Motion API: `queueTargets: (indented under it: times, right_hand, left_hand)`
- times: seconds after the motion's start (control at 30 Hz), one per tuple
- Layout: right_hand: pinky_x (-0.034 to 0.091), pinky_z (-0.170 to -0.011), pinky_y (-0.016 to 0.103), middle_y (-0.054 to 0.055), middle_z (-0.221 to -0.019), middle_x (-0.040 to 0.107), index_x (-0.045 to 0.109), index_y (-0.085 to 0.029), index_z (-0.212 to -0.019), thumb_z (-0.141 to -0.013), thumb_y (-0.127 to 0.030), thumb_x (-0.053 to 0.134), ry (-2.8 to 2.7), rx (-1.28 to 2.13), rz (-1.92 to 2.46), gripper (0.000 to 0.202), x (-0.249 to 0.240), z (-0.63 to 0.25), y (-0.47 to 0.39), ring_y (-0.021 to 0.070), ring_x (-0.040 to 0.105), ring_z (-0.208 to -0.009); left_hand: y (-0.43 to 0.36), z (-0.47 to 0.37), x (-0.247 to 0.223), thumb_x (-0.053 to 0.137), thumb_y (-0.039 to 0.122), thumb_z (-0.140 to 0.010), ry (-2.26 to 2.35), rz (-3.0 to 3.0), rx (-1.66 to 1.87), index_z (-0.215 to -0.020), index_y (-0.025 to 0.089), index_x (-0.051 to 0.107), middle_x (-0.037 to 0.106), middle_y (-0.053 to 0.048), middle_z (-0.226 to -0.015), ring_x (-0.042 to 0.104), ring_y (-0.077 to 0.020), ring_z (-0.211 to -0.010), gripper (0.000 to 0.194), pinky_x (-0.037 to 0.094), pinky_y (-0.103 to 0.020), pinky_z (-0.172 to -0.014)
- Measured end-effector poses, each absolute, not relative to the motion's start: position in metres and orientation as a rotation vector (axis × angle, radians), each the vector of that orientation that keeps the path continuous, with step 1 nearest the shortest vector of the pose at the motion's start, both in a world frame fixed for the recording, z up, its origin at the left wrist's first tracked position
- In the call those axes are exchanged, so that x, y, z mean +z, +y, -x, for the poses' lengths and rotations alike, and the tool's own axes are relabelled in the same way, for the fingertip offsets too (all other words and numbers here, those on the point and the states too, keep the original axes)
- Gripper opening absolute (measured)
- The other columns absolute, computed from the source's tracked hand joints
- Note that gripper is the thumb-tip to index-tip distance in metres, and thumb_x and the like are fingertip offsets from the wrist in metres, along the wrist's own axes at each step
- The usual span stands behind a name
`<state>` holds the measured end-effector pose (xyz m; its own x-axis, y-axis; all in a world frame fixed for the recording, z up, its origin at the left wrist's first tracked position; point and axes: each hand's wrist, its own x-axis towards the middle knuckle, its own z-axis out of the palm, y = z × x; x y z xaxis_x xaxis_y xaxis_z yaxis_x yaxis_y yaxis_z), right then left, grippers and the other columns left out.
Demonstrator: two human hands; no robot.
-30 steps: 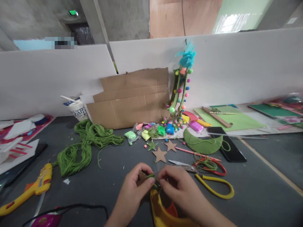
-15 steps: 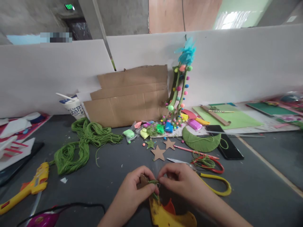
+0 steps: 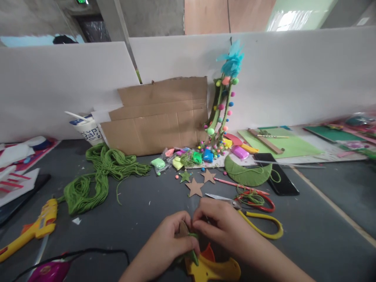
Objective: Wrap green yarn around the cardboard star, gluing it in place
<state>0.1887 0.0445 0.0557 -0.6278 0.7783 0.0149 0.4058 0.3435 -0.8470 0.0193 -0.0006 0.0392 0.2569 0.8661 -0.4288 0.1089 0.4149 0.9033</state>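
My left hand (image 3: 167,241) is closed around a small cardboard piece (image 3: 184,228) partly wrapped in green yarn (image 3: 194,256); its full outline is hidden by the fingers. Close against it, my right hand (image 3: 216,221) pinches at the yarn, though the strand between its fingertips is mostly covered. Under both hands lies a yellow glue gun (image 3: 219,270) with an orange trigger. Just beyond are two bare cardboard stars (image 3: 195,188), a green-wrapped star (image 3: 185,176), and scissors (image 3: 261,221) with red and yellow handles.
Green yarn skeins (image 3: 88,192) and another yellow glue gun (image 3: 44,223) lie at left. A cardboard sheet (image 3: 155,133) leans on the white partition. A pompom-trimmed green decoration (image 3: 219,113) stands behind clay packets (image 3: 208,156). A green crescent (image 3: 248,172) touches a phone (image 3: 279,180).
Both hands shift slightly, and the left hand turns the wrapped cardboard piece so more green shows below its fingers. The right hand stays pinched beside it. The camera view tilts down a little.
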Motion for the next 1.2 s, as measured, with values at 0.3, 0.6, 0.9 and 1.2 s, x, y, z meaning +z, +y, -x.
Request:
queueTargets:
  times: [0.3,0.6,0.9,1.2]
  right_hand:
    - [0.038,-0.061,0.02,-0.003,-0.073,0.06,0.065,-0.019,-0.074,-0.081,-0.009,0.059,-2.168,1.219,1.004,0.013,0.051,-0.186,0.043,0.0111,0.056,-0.069]
    - [0.038,-0.061,0.02,-0.003,-0.072,0.06,0.064,-0.018,-0.073,-0.078,-0.007,0.061,-2.107,1.282,0.985,0.012,0.049,-0.185,0.044,0.011,0.055,-0.068]
    - [0.039,-0.061,0.019,-0.003,-0.069,0.062,0.066,-0.018,-0.072,-0.079,-0.01,0.061,-2.051,1.316,0.986,0.012,0.049,-0.185,0.044,0.0109,0.056,-0.067]
    - [0.038,-0.055,0.018,-0.004,-0.064,0.062,0.066,-0.019,-0.073,-0.075,-0.011,0.061,-2.0,1.377,1.031,0.009,0.052,-0.188,0.042,0.01,0.054,-0.06]
  left_hand:
    - [-0.001,-0.022,0.044,0.062,0.006,-0.06,1.166,-0.956,0.698,-0.072,0.017,0.062,0.064,0.0,-0.061,0.057,-0.0163,-0.059,0.016,0.039,-0.026,-0.056]
    - [-0.003,-0.024,0.038,0.061,0.011,-0.062,1.125,-0.95,0.728,-0.072,0.016,0.058,0.063,-0.001,-0.057,0.054,-0.0143,-0.054,0.011,0.037,-0.025,-0.053]
    - [-0.004,-0.024,0.036,0.054,0.003,-0.058,1.176,-0.976,0.763,-0.066,0.017,0.055,0.057,0.004,-0.057,0.049,-0.0113,-0.055,0.017,0.037,-0.023,-0.054]
    - [-0.004,-0.021,0.033,0.07,0.024,-0.064,1.127,-1.064,0.81,-0.066,0.017,0.057,0.058,0.002,-0.06,0.05,-0.0135,-0.058,0.015,0.035,-0.024,-0.054]
